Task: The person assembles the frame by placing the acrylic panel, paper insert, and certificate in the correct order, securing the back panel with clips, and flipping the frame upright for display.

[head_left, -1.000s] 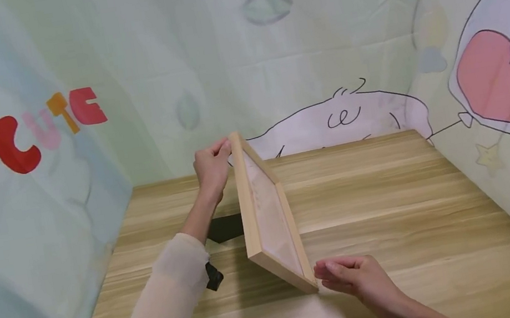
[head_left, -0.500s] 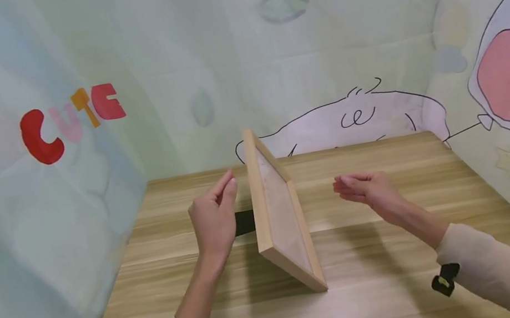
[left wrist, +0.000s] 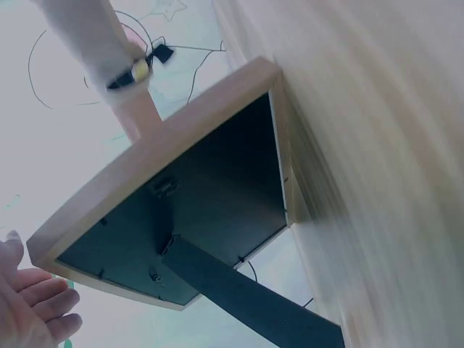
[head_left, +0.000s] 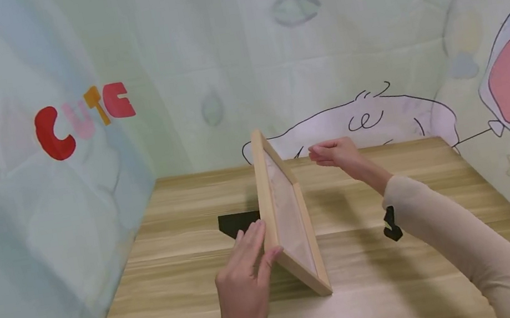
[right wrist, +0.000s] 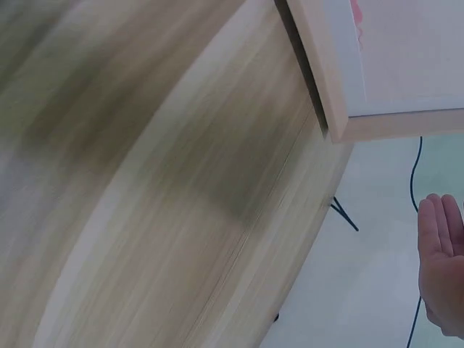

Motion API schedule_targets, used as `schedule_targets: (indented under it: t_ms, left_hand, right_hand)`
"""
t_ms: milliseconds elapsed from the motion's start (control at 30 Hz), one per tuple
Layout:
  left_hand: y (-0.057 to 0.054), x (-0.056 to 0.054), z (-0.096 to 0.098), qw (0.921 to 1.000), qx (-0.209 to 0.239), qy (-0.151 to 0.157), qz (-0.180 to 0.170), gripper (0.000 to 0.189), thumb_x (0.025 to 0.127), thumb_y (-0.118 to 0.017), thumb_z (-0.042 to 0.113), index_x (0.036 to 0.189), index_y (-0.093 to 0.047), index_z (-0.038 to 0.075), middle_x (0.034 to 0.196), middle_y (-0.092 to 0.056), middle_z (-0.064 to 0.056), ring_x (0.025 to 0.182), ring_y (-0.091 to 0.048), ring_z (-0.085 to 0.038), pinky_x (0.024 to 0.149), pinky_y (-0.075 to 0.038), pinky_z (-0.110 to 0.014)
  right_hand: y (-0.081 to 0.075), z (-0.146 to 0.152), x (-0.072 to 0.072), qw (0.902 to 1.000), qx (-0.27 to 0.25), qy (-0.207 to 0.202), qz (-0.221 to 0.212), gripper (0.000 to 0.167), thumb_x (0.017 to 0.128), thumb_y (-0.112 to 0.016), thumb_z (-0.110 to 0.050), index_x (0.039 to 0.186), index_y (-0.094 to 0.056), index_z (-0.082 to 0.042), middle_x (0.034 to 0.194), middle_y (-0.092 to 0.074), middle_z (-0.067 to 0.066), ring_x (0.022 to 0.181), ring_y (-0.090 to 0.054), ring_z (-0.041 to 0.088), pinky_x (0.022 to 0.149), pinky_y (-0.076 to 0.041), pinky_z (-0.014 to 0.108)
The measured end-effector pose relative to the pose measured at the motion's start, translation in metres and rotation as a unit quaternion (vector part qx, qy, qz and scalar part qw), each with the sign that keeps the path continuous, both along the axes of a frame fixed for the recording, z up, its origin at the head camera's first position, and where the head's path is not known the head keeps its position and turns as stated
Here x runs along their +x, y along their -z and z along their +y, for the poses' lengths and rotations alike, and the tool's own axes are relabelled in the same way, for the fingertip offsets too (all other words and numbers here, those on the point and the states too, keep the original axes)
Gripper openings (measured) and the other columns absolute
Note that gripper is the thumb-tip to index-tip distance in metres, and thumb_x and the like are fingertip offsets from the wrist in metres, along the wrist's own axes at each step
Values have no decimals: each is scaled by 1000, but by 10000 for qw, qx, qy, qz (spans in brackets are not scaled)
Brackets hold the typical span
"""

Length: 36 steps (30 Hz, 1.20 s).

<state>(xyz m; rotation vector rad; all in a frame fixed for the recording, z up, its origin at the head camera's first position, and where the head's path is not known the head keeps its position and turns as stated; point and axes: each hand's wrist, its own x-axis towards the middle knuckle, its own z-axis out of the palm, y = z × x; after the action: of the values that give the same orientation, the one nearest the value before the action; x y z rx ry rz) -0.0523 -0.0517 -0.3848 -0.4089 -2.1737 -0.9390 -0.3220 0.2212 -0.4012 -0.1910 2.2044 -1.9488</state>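
A light wooden picture frame (head_left: pixel 265 196) stands upright on the table, seen nearly edge-on, its glazed front turned right. In the left wrist view its black back (left wrist: pixel 225 167) shows, with a hinged stand leg (left wrist: pixel 254 290) folded out to the tabletop. My left hand (head_left: pixel 244 290) is at the frame's near edge, fingers extended behind it and thumb by the front side; whether it touches is unclear. In the head view, my right hand (head_left: pixel 343 155) hovers right of the frame's far end, fingers straight and together, holding nothing. The right wrist view shows that hand (right wrist: pixel 442 268) beyond a frame corner.
The wood-grain table (head_left: pixel 382 284) extends around the frame on all sides. Printed cloth walls (head_left: pixel 179 70) close off the back and both sides. A black wrist camera (head_left: pixel 391 225) sits on the right sleeve.
My left hand has let go of the frame's far top corner and moved back to its near edge. My right hand has risen from the near bottom corner toward the far end. The frame stays standing.
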Motion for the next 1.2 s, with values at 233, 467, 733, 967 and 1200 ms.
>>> schedule_targets:
  t_ms: [233, 467, 733, 967, 1200]
  left_hand:
    - [8, 10, 4, 9974, -37, 97, 714, 45, 88, -74, 22, 128, -68, 3, 125, -72, -13, 116, -70, -31, 116, -38, -22]
    - [12, 10, 9, 9878, 202, 168, 1536, 32, 92, -70, 17, 119, -73, 1, 117, -74, -17, 108, -73, -32, 112, -45, -28]
    - [14, 9, 7, 9854, 502, 253, 1608, 26, 90, -71, 7, 115, -75, 1, 114, -75, -18, 106, -74, -31, 111, -47, -30]
    - [14, 7, 9, 9853, 645, 303, 1553, 25, 87, -73, 2, 112, -76, 1, 112, -76, -17, 104, -75, -31, 108, -49, -30]
    - [13, 3, 3, 9863, 740, 282, 1446, 31, 81, -76, -4, 111, -77, 2, 111, -76, -16, 104, -75, -30, 107, -49, -30]
  right_hand:
    - [21, -29, -29, 9999, -109, 34, 21, 40, 101, -60, -16, 133, -59, 9, 138, -58, 31, 109, -72, 19, 110, -47, 48]
    - [31, -43, -38, 9999, -145, -47, 14, 39, 103, -57, -15, 134, -59, 7, 143, -56, 27, 135, -55, 38, 115, -42, 50]
    - [35, -62, -43, 9988, 64, -472, -105, 39, 105, -53, -19, 137, -59, 3, 144, -57, 23, 137, -54, 35, 117, -41, 46]
    - [43, -65, -41, 9984, 315, -419, -234, 39, 103, -56, -18, 135, -60, 4, 140, -60, 23, 124, -64, 23, 110, -49, 41]
    - [43, -45, -41, 9993, 275, -184, -154, 40, 99, -64, -16, 130, -62, 9, 111, -74, 7, 91, -71, 3, 101, -55, 38]
